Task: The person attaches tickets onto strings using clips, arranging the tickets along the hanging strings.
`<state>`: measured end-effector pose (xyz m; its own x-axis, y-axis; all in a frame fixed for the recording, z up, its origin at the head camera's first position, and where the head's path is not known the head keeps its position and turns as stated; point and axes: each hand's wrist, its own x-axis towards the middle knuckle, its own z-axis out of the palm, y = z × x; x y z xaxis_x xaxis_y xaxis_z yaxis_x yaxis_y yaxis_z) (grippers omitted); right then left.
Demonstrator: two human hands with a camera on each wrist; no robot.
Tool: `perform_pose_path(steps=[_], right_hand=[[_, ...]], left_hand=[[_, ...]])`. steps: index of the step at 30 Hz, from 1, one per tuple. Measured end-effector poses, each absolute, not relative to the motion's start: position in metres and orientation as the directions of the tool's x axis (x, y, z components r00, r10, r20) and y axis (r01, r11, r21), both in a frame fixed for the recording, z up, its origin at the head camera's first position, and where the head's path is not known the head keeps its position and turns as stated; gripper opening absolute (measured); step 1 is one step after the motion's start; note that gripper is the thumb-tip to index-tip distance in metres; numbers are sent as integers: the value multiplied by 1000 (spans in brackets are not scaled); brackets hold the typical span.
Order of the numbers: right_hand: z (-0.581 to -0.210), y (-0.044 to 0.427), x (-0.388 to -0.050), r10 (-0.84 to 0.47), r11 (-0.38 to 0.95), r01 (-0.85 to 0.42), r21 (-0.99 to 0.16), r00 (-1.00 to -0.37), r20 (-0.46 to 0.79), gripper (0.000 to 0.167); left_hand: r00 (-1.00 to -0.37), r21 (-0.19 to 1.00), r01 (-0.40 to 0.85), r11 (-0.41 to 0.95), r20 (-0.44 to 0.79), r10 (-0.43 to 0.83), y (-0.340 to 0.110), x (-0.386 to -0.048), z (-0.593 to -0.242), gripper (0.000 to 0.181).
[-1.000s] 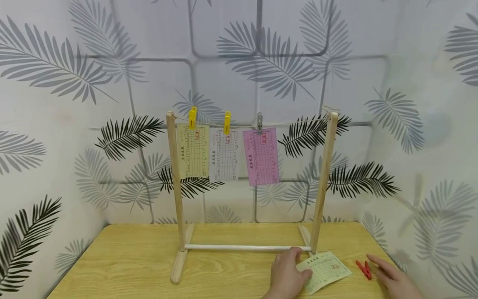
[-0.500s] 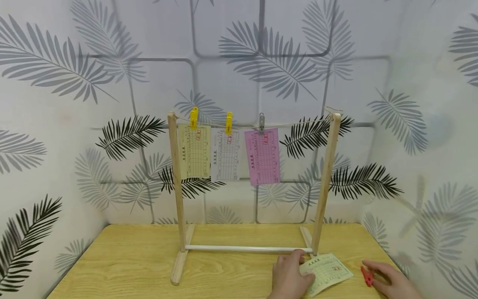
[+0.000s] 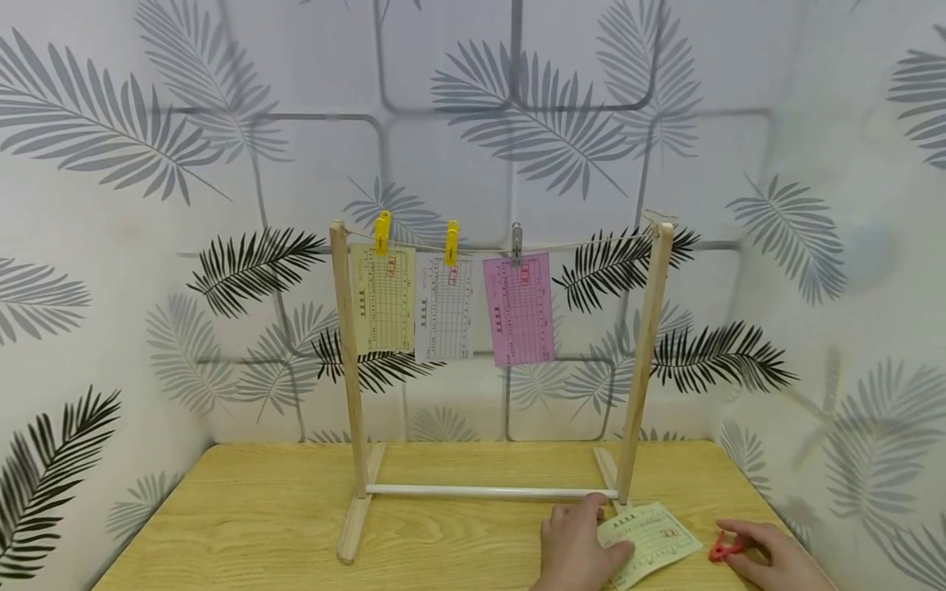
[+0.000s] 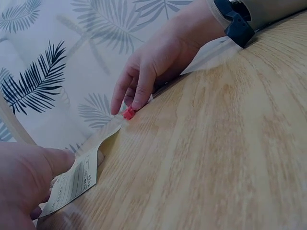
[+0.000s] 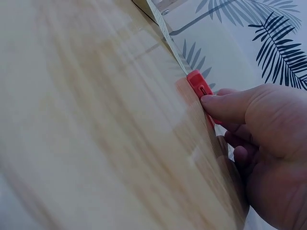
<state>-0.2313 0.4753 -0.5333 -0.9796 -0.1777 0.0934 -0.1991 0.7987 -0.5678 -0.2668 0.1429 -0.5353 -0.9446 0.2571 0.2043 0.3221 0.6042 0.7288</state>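
Observation:
A pale yellow-green printed slip lies at the front right of the table, its edge lifted and bent in the left wrist view. My left hand holds it at its left side, thumb over the top and a fingertip showing beyond the paper. To the right of the slip, my right hand pinches a red clothespin between thumb and fingers, low at the tabletop. The right wrist view shows the thumb on the clothespin's near side; the fingers behind are partly hidden.
A wooden stand with a white crossbar carries a string. Yellow clips hold a yellow slip and a white slip; a grey clip holds a pink slip. Patterned walls enclose the table.
My right hand has reached the red clothespin, taken hold of it and turned it on the table. My left hand has shifted slightly right and down with the yellow-green slip.

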Motion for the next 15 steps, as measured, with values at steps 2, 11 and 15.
perform_pose_path(steps=[2, 11, 15], right_hand=[[-534, 473, -231, -168, 797, -190, -573, -981, 92, 52], [-532, 471, -229, -154, 797, -175, -578, -984, 85, 46], [-531, 471, -230, -142, 810, -155, -566, -988, 67, 44]], left_hand=[[-944, 715, 324, 620, 196, 267, 144, -267, -535, 61], [-931, 689, 359, 629, 222, 289, 145, -266, -535, 58], [-928, 688, 370, 624, 238, 288, 146, -264, -534, 56]])
